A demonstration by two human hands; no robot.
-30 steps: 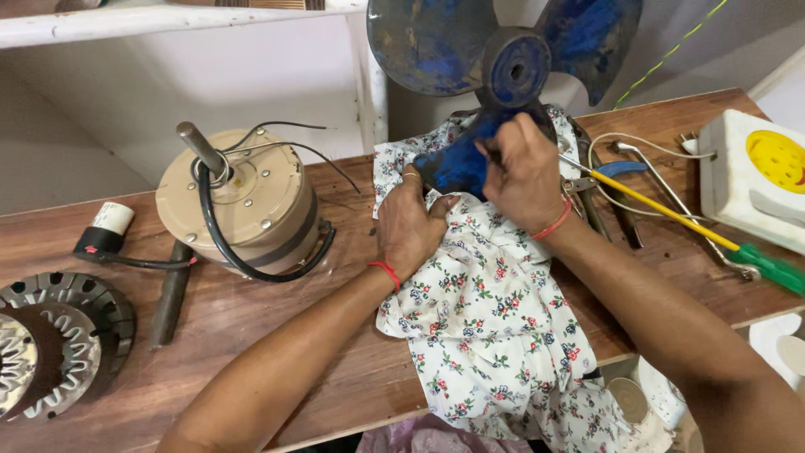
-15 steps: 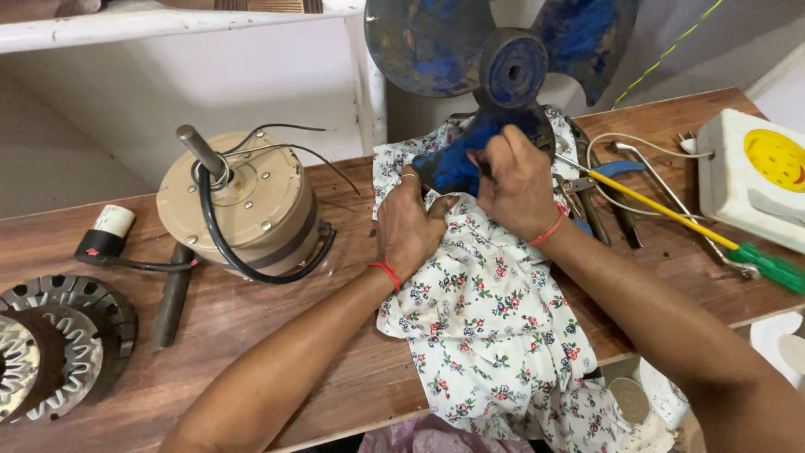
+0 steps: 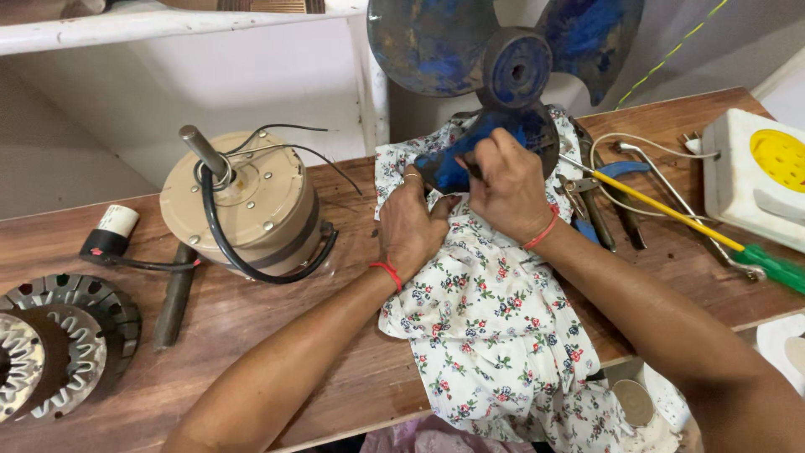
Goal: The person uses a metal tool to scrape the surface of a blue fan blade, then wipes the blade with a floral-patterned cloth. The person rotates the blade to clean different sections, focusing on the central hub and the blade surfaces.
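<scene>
Hands stayed on the fan blade
The left hand (image 3: 412, 220) and right hand (image 3: 503, 186) still gripped the blue fan blade (image 3: 495, 101) over flowered cloth (image 3: 495, 335); nothing moved.

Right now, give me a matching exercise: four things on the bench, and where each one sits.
Things:
1. fan blade
2. motor
3. screwdriver
4. floral cloth

Places:
A. left of the hands
B. right side of the bench
C. under both hands, hanging over the front edge
D. at the back, above the hands

Pairs: 1-D, 2-A, 3-B, 4-C
</scene>
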